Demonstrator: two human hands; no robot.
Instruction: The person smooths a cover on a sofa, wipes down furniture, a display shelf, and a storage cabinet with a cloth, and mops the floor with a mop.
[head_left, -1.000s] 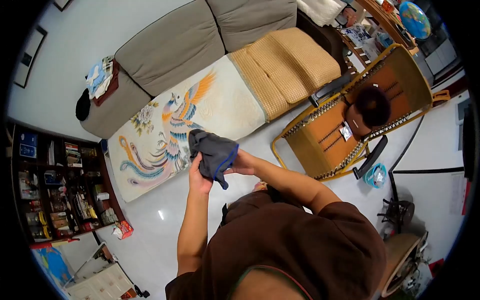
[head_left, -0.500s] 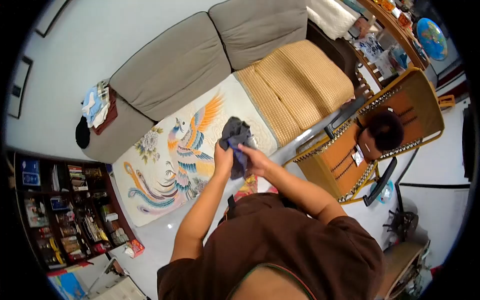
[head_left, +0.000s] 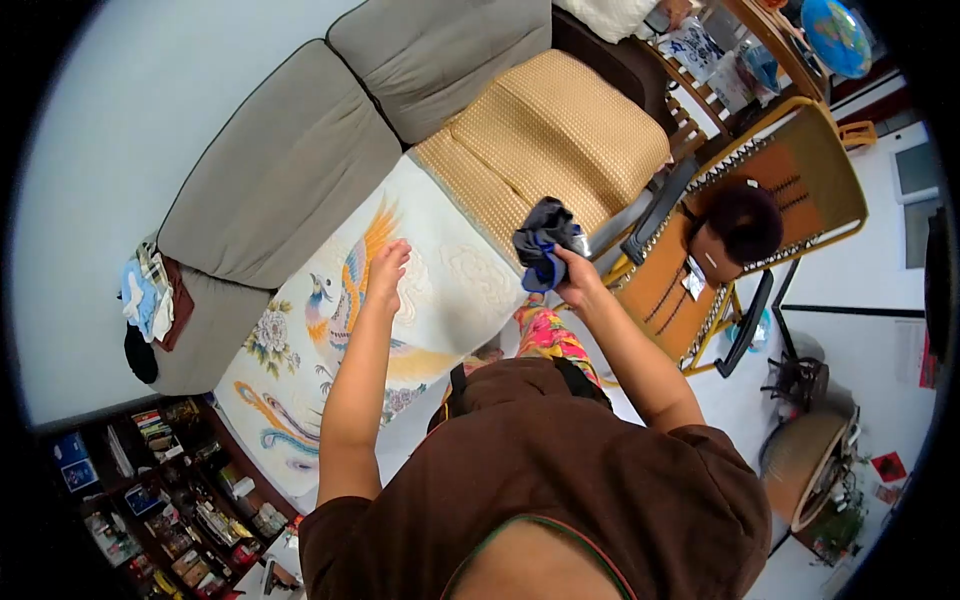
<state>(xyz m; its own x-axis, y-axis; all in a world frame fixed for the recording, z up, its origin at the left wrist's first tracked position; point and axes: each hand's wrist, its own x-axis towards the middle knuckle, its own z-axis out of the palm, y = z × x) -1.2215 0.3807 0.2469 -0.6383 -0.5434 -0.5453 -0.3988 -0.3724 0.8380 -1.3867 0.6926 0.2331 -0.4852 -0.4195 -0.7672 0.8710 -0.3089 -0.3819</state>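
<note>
My right hand (head_left: 575, 280) grips a bunched dark grey cloth garment (head_left: 545, 240) with blue edging. The garment hangs crumpled in front of the sofa, near the woven mat (head_left: 570, 130). Its exact kind cannot be made out. Held away to the left, my left hand (head_left: 387, 272) has nothing in it and its fingers are loosely apart. It hovers over the white seat cover (head_left: 460, 290) printed with a colourful phoenix.
A grey sofa (head_left: 270, 160) runs along the wall, with folded clothes (head_left: 150, 295) at its left end. To the right stands a reclining chair (head_left: 675, 290) holding a dark round cushion (head_left: 742, 222). A crowded bookshelf (head_left: 190, 500) fills the lower left.
My hands have separated. The left let go of the garment and moved left, while the right carried it to the right. The view has shifted and turned somewhat.
</note>
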